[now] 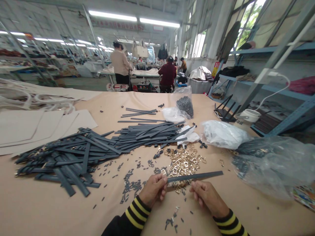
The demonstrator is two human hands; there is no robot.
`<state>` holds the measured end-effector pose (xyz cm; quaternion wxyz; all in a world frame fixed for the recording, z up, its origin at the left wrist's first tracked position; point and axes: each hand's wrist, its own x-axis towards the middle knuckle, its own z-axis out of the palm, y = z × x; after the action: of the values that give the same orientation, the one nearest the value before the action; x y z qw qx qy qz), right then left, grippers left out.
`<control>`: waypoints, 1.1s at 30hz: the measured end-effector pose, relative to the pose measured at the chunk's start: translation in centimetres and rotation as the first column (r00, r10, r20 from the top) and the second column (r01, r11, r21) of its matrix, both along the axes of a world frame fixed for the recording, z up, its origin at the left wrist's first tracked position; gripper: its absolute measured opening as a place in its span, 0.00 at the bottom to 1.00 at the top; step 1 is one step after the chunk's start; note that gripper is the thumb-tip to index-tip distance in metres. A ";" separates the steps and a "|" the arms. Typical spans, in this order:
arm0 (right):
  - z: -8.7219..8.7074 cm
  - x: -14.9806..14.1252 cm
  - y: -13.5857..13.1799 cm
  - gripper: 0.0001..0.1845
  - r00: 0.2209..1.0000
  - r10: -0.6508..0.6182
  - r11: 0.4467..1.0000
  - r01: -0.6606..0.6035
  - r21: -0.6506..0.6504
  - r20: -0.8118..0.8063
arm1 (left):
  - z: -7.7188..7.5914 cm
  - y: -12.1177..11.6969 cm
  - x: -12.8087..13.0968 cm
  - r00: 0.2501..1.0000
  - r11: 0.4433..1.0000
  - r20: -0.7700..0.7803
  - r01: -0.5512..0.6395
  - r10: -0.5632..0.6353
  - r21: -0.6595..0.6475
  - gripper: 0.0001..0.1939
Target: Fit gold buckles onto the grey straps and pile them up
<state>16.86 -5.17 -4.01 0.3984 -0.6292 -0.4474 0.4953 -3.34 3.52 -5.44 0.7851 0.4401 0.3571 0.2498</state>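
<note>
My left hand [154, 190] pinches one end of a dark grey strap [199, 176], which stretches out to the right above the table. A gold rectangular buckle [163, 171] shows just above the left thumb; whether it is on the strap I cannot tell. Below the strap, my right hand [209, 195] is closed, thumb and fingertips pressed together; anything between them is too small to make out. Beyond both hands lies a heap of gold buckles [184, 159]. Small dark loops or short pieces [131, 185] are scattered left of the left hand, more [173, 221] between the forearms.
Loose straps [147, 133] lie mid-table, and straps with metal fittings [71, 157] are piled to the left. Pale flat panels [36, 126] cover the far left. Plastic bags [275, 164] sit at right, near a black router [226, 112]. Other people work in the background.
</note>
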 end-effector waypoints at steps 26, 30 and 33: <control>1.2 -4.3 3.0 0.10 0.756 0.041 0.861 -0.358 0.360 0.653 | 0.6 -0.1 0.3 0.993 0.996 0.095 -0.069 0.074 -0.056 0.16; 1.0 -4.5 3.1 0.10 0.741 0.046 0.864 -0.366 0.345 0.669 | 1.2 -0.2 0.4 0.993 0.993 0.084 -0.081 0.088 -0.080 0.16; 0.7 -4.6 3.4 0.10 0.722 0.042 0.869 -0.368 0.332 0.690 | 1.5 -0.1 0.4 0.996 0.995 0.044 -0.078 0.081 -0.058 0.16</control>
<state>12.25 -1.75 -3.26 0.2877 -0.5990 -0.7289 0.1647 -2.98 3.40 -3.95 0.7948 0.3972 0.3629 0.2808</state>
